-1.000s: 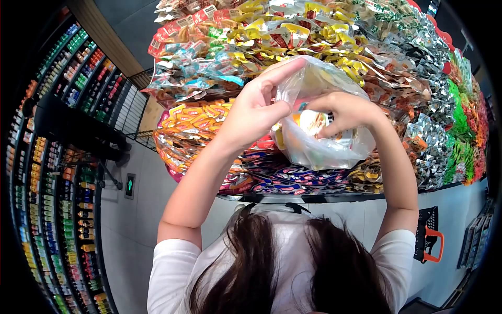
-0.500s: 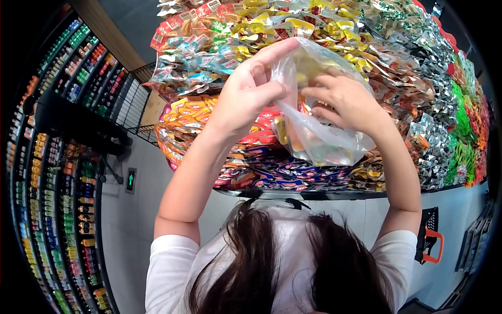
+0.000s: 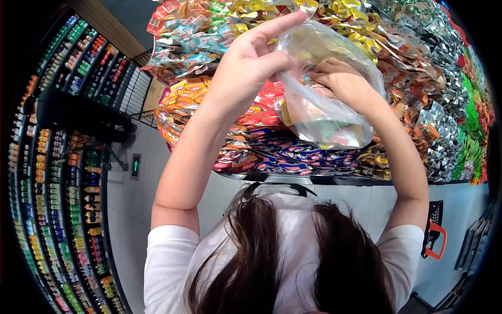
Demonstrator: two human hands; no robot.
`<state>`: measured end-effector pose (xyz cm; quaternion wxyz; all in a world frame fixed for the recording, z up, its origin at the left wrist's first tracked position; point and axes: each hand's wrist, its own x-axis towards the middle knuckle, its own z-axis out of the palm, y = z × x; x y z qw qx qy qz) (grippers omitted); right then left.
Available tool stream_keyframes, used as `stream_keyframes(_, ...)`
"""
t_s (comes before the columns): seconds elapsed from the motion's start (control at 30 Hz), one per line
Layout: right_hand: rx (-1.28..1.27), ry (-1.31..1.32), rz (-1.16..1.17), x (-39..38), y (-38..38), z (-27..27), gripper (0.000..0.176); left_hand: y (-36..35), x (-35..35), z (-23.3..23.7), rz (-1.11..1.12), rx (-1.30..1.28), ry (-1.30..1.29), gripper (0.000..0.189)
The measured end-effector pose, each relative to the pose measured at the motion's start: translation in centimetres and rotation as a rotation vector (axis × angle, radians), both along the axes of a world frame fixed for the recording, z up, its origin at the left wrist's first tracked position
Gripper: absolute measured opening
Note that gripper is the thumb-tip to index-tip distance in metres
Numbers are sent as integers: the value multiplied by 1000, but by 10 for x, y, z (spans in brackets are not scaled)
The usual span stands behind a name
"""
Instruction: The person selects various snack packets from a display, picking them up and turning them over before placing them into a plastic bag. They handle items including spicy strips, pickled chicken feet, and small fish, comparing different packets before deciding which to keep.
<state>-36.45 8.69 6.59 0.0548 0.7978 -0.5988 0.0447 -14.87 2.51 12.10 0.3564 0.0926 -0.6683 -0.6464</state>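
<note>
My left hand [image 3: 241, 70] pinches the rim of a clear plastic bag [image 3: 327, 107], its index finger stretched along the top of the opening. Inside the bag's mouth is my right hand [image 3: 346, 86], fingers bent and close together; what they grip, if anything, is hidden by the hand and the film. Several small coloured packets show through the bag's lower part. Below and around it lie wrapped snacks: red packets [image 3: 264, 110] to the left and blue packets [image 3: 280, 154] under the bag.
More snack heaps fill the display, with orange packets [image 3: 183, 97] at left and green ones [image 3: 468, 110] at far right. A bottle shelf [image 3: 57, 199] stands left, with a person in dark clothes [image 3: 86, 112] beside it. A basket with an orange handle [image 3: 436, 240] is at right.
Both hands and the bag have shifted slightly up in view. The right hand's fingers, more spread before, are now closer together inside the bag. The left hand keeps its hold on the rim.
</note>
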Motion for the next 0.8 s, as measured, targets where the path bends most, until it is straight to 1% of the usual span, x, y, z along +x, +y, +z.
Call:
stream_keyframes(0.1, -98, -172, 59, 5, 9, 2, 40, 10, 11, -6, -32, 76, -13, 59)
stream_keyframes(0.13, -153, -201, 82, 6, 16, 13, 36, 12, 15, -12, 11, -80, -6, 59)
stream_keyframes(0.17, -142, -207, 81, 7, 24, 23, 36, 13, 19, -18, 52, -236, 0, 58)
stream_keyframes(0.2, -222, -255, 116, 8, 33, 33, 35, 14, 26, -21, 108, -346, -77, 61)
stream_keyframes(0.23, -303, -304, 151, 10, 43, 41, 35, 20, 31, -18, 226, -614, -126, 64)
stream_keyframes(0.3, -381, -426, 179, 24, 68, 47, 27, 28, 20, -22, 736, -1104, -118, 58)
stream_keyframes(0.33, -349, -440, 218, 30, 81, 50, 25, 23, 48, -16, 452, -1011, -203, 65)
stream_keyframes(0.37, -277, -578, 262, 36, 94, 46, 26, 36, 48, -19, 502, -1013, -100, 60)
stream_keyframes(0.4, -149, -666, 193, 47, 109, 45, 27, 33, 58, -27, 543, -993, -83, 56)
stream_keyframes(0.43, -128, -685, 191, 52, 115, 36, 27, 30, 71, -38, 584, -976, -67, 53)
stream_keyframes(0.47, -60, -741, 238, 55, 119, 21, 25, 29, 79, -50, 650, -844, 22, 40)
stream_keyframes(0.5, 6, -794, 283, 58, 121, 6, 23, 35, 91, -64, 655, -695, -4, 36)
stream_keyframes(0.53, 20, -806, 277, 61, 123, -11, 23, 36, 105, -78, 595, -651, -45, 30)
stream_keyframes(0.57, 15, -812, 183, 63, 124, -31, 22, 46, 114, -94, 567, -399, -118, 24)
stream_keyframes(0.6, 10, -812, 89, 67, 126, -46, 21, 53, 124, -111, 531, -289, -225, 19)
stream_keyframes(0.63, 19, -816, 83, 72, 127, -57, 21, 57, 132, -126, 478, -208, -376, 15)
stream_keyframes(0.67, 13, -880, -60, 79, 128, -65, 21, 63, 137, -144, 448, -143, -474, 16)
stream_keyframes(0.7, 6, -939, -204, 85, 128, -74, 21, 68, 144, -164, 408, -167, -566, 20)
stream_keyframes(0.77, -9, -905, -239, 91, 129, -89, 24, 84, 144, -183, 411, -204, -607, 27)
stream_keyframes(0.8, -53, -812, -240, 94, 128, -93, 25, 88, 142, -187, 387, -193, -609, 30)
